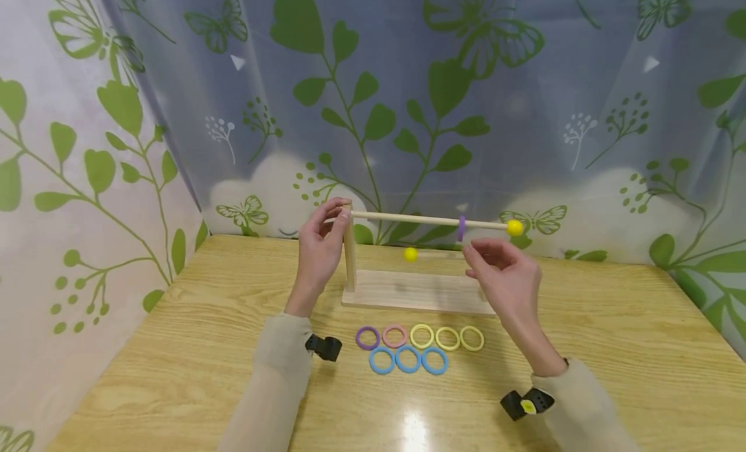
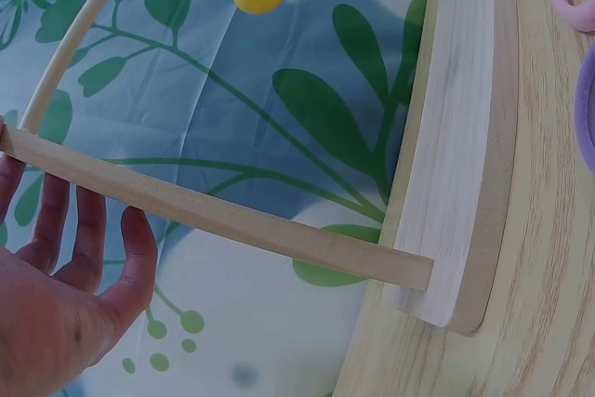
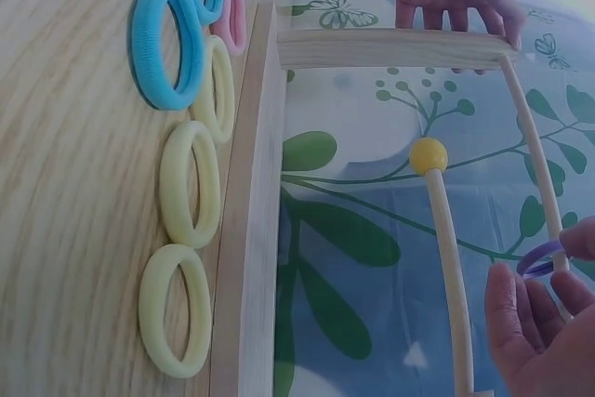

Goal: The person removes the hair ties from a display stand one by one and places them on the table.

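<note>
A wooden stand has a tall post [image 2: 232, 216] at its left end, and my left hand [image 1: 322, 238] grips that post near the top. From the post a long upper rod [image 1: 408, 217] runs right to a yellow ball [image 1: 515, 228]. A purple ring [image 1: 462, 228] is around this rod, towards the ball. My right hand [image 1: 509, 277] is just below, its thumb and fingertips at the ring's edge; in the right wrist view they appear to pinch the ring [image 3: 539, 259]. A lower rod [image 3: 450, 276], tipped with another yellow ball [image 3: 429, 155], points left.
The flat wooden base [image 1: 414, 290] rests on the table [image 1: 175, 348]. In front of it lie another purple ring [image 1: 368, 338], a pink ring [image 1: 384, 329], three pale yellow rings [image 3: 149, 309] and three blue rings [image 3: 141, 44]. A leaf-patterned curtain [image 1: 373, 63] hangs behind.
</note>
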A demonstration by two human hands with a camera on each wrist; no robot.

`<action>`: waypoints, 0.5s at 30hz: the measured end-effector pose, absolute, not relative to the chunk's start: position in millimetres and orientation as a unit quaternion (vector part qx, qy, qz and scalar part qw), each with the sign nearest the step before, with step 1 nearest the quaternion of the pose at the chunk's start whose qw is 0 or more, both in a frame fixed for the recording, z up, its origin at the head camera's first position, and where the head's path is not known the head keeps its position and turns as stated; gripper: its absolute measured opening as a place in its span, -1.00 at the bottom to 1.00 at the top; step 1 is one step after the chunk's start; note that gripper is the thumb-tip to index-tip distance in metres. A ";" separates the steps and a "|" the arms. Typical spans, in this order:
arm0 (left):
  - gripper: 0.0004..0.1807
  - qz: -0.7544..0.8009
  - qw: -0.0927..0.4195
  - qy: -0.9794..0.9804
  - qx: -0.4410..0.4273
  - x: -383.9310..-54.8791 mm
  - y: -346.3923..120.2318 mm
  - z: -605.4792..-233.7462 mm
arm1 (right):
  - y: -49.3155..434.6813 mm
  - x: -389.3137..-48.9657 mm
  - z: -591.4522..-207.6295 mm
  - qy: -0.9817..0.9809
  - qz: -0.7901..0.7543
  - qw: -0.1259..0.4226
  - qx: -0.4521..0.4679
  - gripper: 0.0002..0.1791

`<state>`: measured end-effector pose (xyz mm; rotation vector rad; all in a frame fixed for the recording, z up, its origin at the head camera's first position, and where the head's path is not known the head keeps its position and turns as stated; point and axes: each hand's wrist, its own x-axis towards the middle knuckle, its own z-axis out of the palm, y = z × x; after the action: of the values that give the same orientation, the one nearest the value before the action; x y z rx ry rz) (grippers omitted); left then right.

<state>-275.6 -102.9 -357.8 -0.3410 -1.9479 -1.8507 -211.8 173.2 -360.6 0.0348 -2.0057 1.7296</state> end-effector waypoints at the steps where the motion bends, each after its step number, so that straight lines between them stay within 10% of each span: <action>1: -0.72 -0.667 0.215 -0.702 -0.124 -275.5 -102.9 -357.9 | 172.5 -212.8 -360.5 -0.734 0.633 0.248 0.015 -0.73; 15: -0.72 -0.665 0.217 -0.704 -0.126 -275.1 -102.5 -357.8 | 162.6 -223.5 -361.3 -0.737 0.606 0.297 0.034 -0.77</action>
<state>-275.1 -102.5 -357.8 -0.3478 -1.9486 -1.8414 -223.5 162.6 -361.3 0.0901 -1.9600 1.6111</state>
